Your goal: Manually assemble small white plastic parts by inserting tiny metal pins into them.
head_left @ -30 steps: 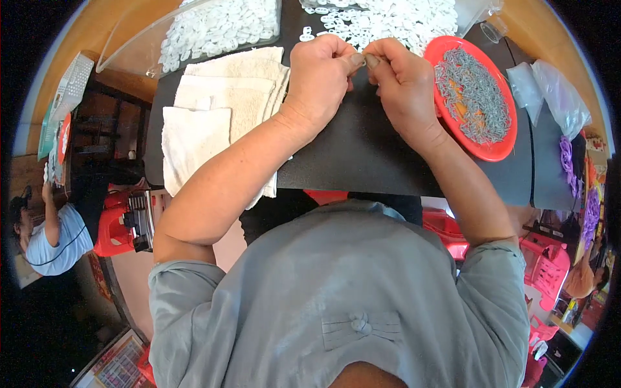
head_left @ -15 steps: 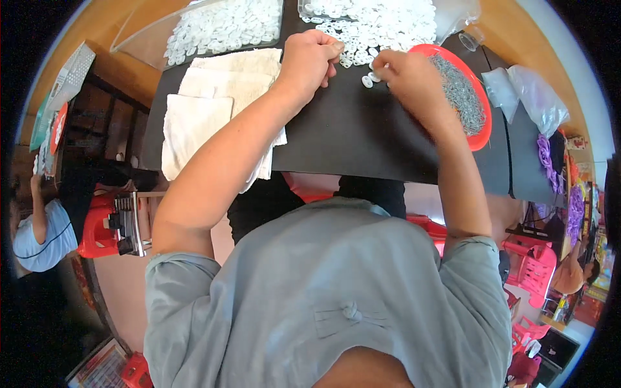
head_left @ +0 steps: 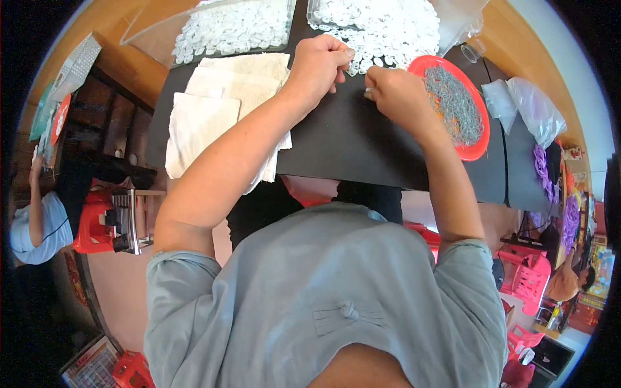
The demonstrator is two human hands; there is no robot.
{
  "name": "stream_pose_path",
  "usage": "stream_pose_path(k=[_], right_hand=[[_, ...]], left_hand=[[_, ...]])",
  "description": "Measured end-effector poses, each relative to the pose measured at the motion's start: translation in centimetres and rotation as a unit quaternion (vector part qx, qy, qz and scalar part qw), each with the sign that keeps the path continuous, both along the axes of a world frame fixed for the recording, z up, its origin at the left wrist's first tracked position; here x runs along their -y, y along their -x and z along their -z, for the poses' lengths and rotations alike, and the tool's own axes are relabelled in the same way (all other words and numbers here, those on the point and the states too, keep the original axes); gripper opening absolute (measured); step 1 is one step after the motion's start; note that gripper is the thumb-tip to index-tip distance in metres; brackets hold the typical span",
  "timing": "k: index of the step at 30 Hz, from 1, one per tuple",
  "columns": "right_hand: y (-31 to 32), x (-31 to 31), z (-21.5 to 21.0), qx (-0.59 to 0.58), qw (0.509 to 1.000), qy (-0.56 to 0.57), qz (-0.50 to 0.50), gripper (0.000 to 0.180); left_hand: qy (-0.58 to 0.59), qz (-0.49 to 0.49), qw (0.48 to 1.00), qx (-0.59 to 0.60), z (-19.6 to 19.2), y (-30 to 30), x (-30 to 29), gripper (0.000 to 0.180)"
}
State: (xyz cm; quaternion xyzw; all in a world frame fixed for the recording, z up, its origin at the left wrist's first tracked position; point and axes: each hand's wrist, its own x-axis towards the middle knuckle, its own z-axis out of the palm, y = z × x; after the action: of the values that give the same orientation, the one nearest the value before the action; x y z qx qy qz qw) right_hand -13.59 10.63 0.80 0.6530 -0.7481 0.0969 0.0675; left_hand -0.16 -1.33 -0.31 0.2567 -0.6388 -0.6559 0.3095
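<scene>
Head view: both hands (head_left: 359, 81) pinch at white pieces' (head_left: 381, 29) near edge.

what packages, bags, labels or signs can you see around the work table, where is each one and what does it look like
Clear plastic bags: right of the red tray, crumpled, whitish.
Clear plastic sheet: far left under white pieces, flat.
Flat card: far left edge, pale with a grid pattern.
Round sign: left edge, red with white.
Colourful packages: far right edge, too small to describe.
</scene>
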Motion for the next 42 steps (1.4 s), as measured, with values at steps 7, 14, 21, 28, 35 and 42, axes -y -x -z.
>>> stream_pose_path(k=[7,14,21,28,35,42], right_hand=[[-0.3,-0.6,-2.2,0.555,0.824,0.107,-0.029,0.011],[-2.1,0.4,0.0,0.352,0.89,0.263,-0.121,0.012],[-2.0,0.3,-0.8,0.427,0.878,0.199,-0.084,0.018],[-2.0,0.6,-0.1,0.453,0.872,0.174,-0.071,0.018],[-2.4,-0.1,-0.9,0.52,0.845,0.116,-0.054,0.012],[0.0,-1.3,-3.3,0.644,0.732,0.217,0.06,0.014]], left_hand=[[-0.115,0.004,0.989,-0.095,-1.9,-0.2,-0.4,0.014],[-0.318,0.083,0.922,-0.207,-1.6,3.6,-0.1,0.018],[-0.38,0.133,0.88,-0.252,-1.1,2.9,0.6,0.033],[-0.416,0.139,0.864,-0.248,-1.1,2.6,0.3,0.025],[-0.389,0.125,0.885,-0.224,-1.3,2.5,-0.2,0.02],[-0.114,0.004,0.977,-0.18,-2.3,2.3,-1.6,0.013]])
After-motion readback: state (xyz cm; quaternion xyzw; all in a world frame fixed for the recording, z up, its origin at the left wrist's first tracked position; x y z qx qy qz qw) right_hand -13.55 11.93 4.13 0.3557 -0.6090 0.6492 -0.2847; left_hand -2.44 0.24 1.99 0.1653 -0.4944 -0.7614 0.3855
